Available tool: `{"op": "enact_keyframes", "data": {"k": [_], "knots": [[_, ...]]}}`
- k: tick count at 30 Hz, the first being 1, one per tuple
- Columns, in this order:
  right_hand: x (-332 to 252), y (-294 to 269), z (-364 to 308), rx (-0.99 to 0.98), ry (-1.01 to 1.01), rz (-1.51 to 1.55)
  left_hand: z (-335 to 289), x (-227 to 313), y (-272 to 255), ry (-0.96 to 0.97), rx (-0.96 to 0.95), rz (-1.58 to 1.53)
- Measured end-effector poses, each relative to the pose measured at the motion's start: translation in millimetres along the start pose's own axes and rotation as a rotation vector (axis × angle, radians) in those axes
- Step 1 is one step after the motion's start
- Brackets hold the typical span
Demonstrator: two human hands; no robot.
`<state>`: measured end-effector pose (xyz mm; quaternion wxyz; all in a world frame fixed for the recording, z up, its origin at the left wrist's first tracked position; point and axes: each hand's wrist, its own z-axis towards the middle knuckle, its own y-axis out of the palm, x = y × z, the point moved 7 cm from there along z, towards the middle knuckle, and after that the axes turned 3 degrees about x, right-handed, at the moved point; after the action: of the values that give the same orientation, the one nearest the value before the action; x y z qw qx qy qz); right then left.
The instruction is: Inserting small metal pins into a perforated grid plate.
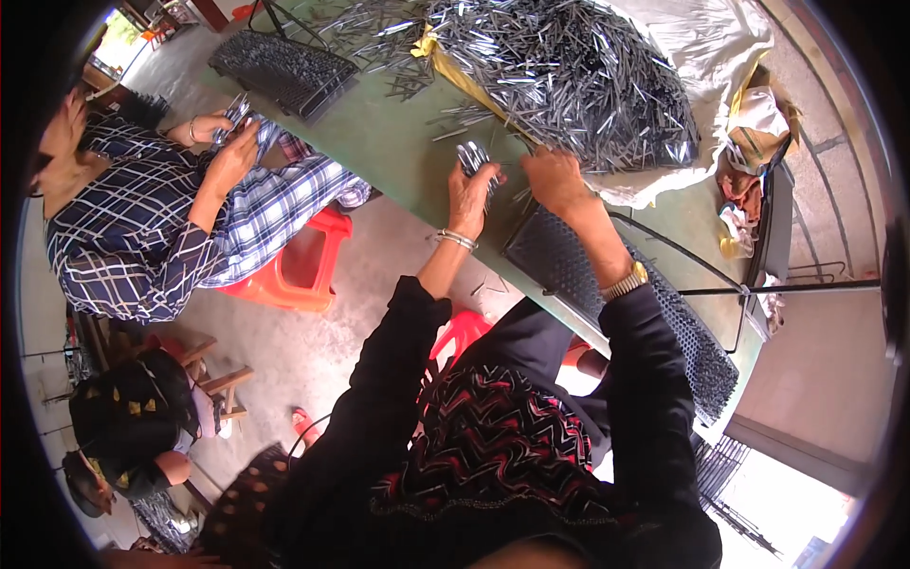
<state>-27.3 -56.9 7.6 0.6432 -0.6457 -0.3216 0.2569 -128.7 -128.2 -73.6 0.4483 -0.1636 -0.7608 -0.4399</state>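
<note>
My left hand (469, 201) is closed around a bundle of short, thin silvery metal pieces (473, 159), whose ends fan out above the fingers. Beside it, my right hand (557, 180) rests at the near edge of a large heap of similar thin metal strips (569, 76). Its fingers are bent and pressed together; whatever they pinch is hidden. Under my right forearm lies a long black tray with a grid of small holes (559, 251), running along the table's near edge. The heap sits on white sheeting (706, 43) with a yellow edge.
Across the green table (403, 142), a second black holed tray (275, 71) stands filled with pieces. At left, a person in a checked shirt (142, 209) holds similar strips near a red stool (303, 270). A black metal rod (806, 287) crosses at right. Another person (133, 417) sits lower left.
</note>
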Motion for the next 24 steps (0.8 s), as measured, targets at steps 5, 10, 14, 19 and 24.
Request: {"op": "enact_keyframes", "data": {"k": [5, 10, 14, 19, 24], "knots": [[-24.5, 37.8, 18.3, -0.371, -0.154, -0.282, -3.9, -2.6, -9.9, -0.207, 0.126, -0.165], [-42.8, 55.4, 16.7, -0.445, -0.180, -0.317, -15.2, -9.8, -19.9, -0.304, 0.058, -0.233], [-46.3, 43.5, 11.6, -0.410, -0.248, -0.306, -21.4, -5.9, -19.7, -0.367, 0.027, -0.331], [-50.6, 52.8, 17.5, -0.389, -0.225, -0.333, -14.4, 6.5, -28.8, -0.390, 0.032, -0.331], [-54.9, 52.9, 18.7, -0.287, -0.342, -0.346, -11.8, 8.4, -27.5, -0.415, -0.007, -0.320]]}}
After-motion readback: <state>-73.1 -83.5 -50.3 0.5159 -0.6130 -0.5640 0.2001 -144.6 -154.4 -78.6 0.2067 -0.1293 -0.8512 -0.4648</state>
